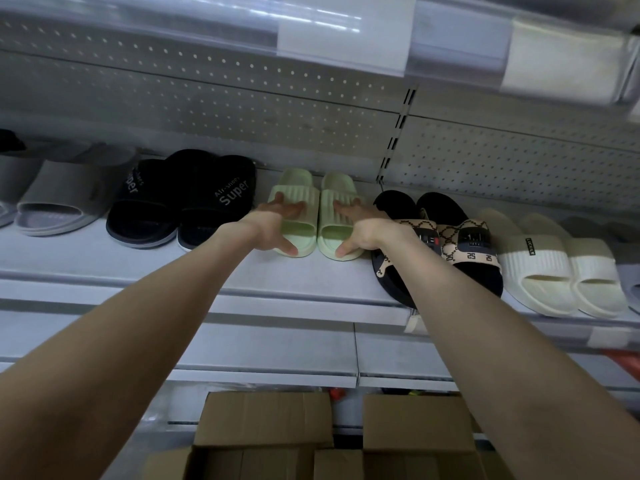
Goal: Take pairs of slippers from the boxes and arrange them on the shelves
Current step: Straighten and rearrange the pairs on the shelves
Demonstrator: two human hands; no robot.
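Two pale green slippers stand side by side on the white shelf [242, 271], toes toward the back wall. My left hand [273, 225] lies over the left green slipper [298, 202], fingers on its ribbed strap and thumb at its heel. My right hand [360, 226] grips the right green slipper [337, 192] the same way. Both slippers rest on the shelf. Open cardboard boxes [263, 420] sit on the floor below my arms.
Left of the green pair stand black "Super" slippers [180, 199] and grey slippers [59, 199]. To the right are black patterned slippers [460, 237], overhanging the shelf edge, and cream slippers [547, 268]. An upper shelf edge [346, 29] hangs overhead.
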